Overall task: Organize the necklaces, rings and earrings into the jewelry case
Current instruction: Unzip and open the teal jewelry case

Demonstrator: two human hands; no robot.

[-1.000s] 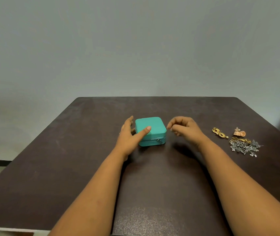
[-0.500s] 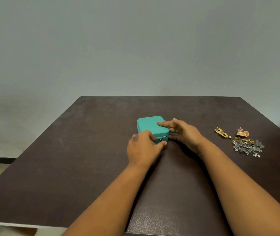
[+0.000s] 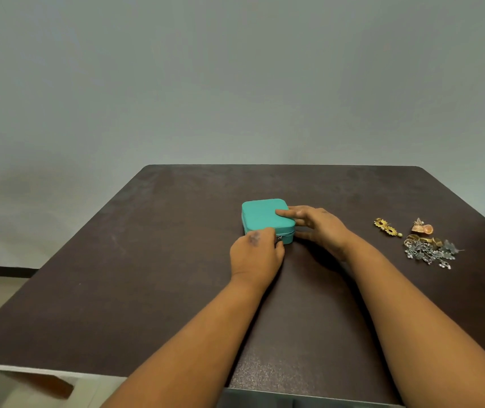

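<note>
The left hand (image 3: pixel 257 250) has come round from the case's left side to its near edge, fingers curled, pinching the zipper pull (image 3: pixel 279 238); the right hand (image 3: pixel 313 225) now lies with straight fingers on the lid of the closed teal jewelry case (image 3: pixel 262 214), mid-desk. The jewelry pile (image 3: pixel 425 245) lies well apart to the right, near the desk (image 3: pixel 147 260) edge; bare desk spreads left and near.

Teal jewelry case (image 3: pixel 265 214) plain, dark brown table (image 3: pixel 147 260) faintly mottled, gold earring (image 3: pixel 386 227) at 3 o'clock, silver necklace (image 3: pixel 430 253), pale grey-green wall (image 3: pixel 235 83)
</note>
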